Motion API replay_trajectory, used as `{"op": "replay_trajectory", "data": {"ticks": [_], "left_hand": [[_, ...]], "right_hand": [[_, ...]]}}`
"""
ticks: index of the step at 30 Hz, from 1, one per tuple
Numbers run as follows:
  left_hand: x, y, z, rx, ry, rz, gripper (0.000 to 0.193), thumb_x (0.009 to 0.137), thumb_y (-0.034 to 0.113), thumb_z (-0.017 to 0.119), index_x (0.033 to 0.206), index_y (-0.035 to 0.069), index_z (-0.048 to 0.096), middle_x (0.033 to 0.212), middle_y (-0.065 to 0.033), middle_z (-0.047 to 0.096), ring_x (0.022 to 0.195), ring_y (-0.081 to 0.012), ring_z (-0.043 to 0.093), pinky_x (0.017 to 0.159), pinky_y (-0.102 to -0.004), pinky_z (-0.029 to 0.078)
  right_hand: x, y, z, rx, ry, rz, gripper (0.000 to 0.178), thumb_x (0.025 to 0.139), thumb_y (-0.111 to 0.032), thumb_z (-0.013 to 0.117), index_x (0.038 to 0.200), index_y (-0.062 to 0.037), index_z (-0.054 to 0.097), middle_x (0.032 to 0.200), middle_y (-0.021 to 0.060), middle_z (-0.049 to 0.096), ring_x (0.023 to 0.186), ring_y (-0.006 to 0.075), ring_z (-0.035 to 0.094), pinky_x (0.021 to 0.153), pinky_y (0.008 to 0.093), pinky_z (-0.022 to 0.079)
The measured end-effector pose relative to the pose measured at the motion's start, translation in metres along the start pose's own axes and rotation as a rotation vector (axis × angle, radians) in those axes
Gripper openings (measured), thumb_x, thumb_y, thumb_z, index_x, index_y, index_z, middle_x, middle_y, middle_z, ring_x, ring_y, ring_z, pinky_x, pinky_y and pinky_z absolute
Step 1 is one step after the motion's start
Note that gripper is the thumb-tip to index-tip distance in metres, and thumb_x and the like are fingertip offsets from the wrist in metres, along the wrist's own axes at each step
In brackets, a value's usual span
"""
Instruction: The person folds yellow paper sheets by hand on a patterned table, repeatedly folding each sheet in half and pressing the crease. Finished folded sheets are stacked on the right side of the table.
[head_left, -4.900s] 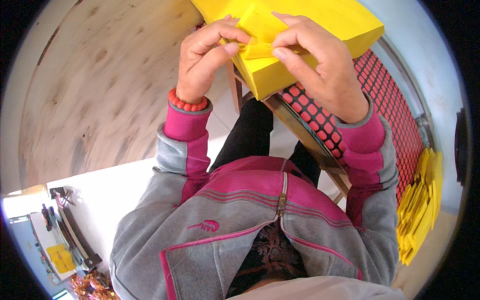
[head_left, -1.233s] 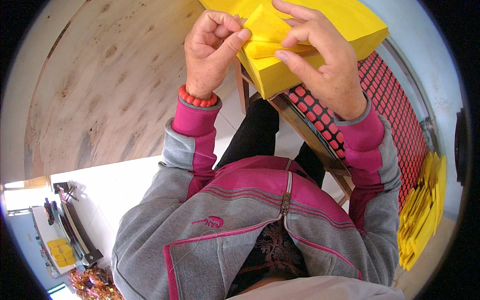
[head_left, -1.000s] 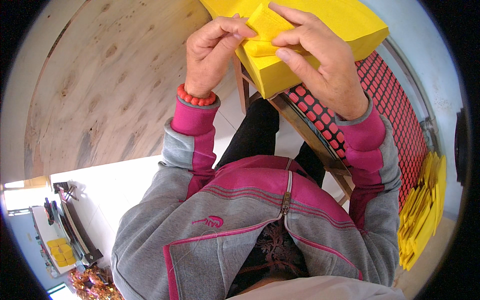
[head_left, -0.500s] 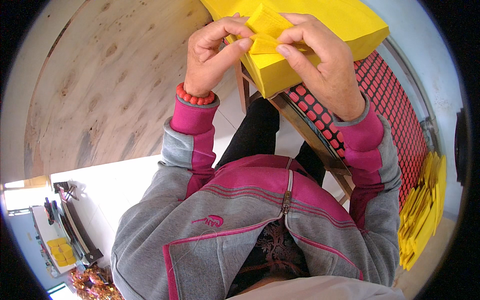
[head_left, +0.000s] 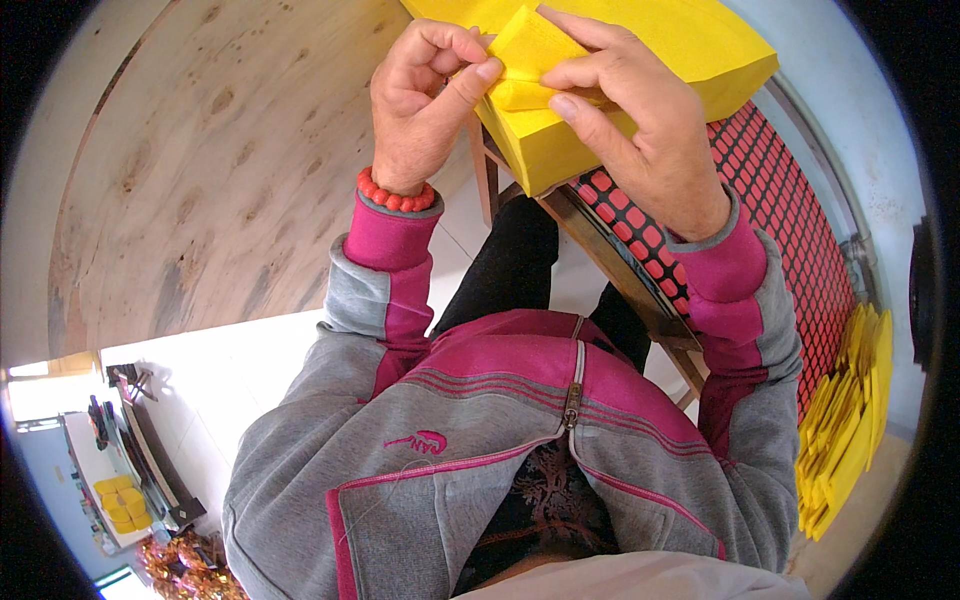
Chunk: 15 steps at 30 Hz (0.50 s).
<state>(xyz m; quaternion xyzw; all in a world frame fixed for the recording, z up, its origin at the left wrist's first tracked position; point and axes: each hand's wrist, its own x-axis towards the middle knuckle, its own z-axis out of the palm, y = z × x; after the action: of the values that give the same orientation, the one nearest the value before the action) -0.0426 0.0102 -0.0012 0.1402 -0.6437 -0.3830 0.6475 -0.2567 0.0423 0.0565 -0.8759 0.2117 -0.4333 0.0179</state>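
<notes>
A folded piece of yellow cloth (head_left: 528,48) stands up between my hands at the top of the view, with a rolled or folded edge along its lower side. My left hand (head_left: 415,110) pinches its left end between thumb and forefinger. On the other side, my right hand (head_left: 645,125) grips the lower fold with thumb and fingers. Underneath lies a large yellow cloth bundle or bag (head_left: 690,60) with a squared side; I cannot tell which. A red beaded bracelet (head_left: 396,196) circles my left wrist.
A red-and-black patterned cover (head_left: 770,200) lies under the yellow bundle, on a wooden-framed stand (head_left: 640,280). A large plywood board (head_left: 200,170) fills the left. Several folded yellow pieces (head_left: 845,420) are stacked at the right, beside a pale blue wall (head_left: 850,90).
My left hand has shifted slightly, its thumb now higher on the cloth. The right fingers have spread upward along the cloth, and the fold between the hands looks flatter.
</notes>
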Motion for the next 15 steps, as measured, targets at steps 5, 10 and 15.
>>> {"op": "replay_trajectory", "data": {"ticks": [5, 10, 15], "left_hand": [[-0.0003, 0.0007, -0.0044, 0.091, -0.061, 0.018, 0.01, 0.092, 0.0, 0.06, 0.1, 0.002, 0.067, 0.099, -0.0036, 0.069, 0.101, -0.0127, 0.063, 0.102, -0.0319, 0.044], [0.0017, 0.0035, -0.0079, 0.132, -0.118, 0.037, 0.012, 0.089, 0.001, 0.06, 0.095, 0.003, 0.07, 0.097, -0.0041, 0.07, 0.105, -0.0154, 0.063, 0.113, -0.0379, 0.034], [0.0017, 0.0022, -0.0077, 0.235, -0.104, 0.037, 0.009, 0.088, 0.002, 0.066, 0.096, 0.003, 0.07, 0.099, -0.0047, 0.069, 0.103, -0.015, 0.063, 0.107, -0.0356, 0.04]], "right_hand": [[-0.0044, 0.0009, 0.0046, -0.017, 0.02, 0.084, 0.01, 0.09, -0.006, 0.065, 0.096, 0.001, 0.061, 0.118, 0.0172, 0.063, 0.101, 0.027, 0.064, 0.088, 0.0318, 0.049], [-0.0067, 0.0049, 0.0071, 0.022, 0.046, 0.069, 0.01, 0.091, -0.007, 0.065, 0.096, 0.0005, 0.061, 0.118, 0.0169, 0.063, 0.1, 0.0266, 0.065, 0.087, 0.0317, 0.049], [-0.0072, 0.0039, 0.0078, -0.005, 0.053, 0.095, 0.012, 0.09, -0.008, 0.067, 0.097, -0.0002, 0.06, 0.119, 0.0155, 0.064, 0.101, 0.0243, 0.065, 0.088, 0.0307, 0.049]]}}
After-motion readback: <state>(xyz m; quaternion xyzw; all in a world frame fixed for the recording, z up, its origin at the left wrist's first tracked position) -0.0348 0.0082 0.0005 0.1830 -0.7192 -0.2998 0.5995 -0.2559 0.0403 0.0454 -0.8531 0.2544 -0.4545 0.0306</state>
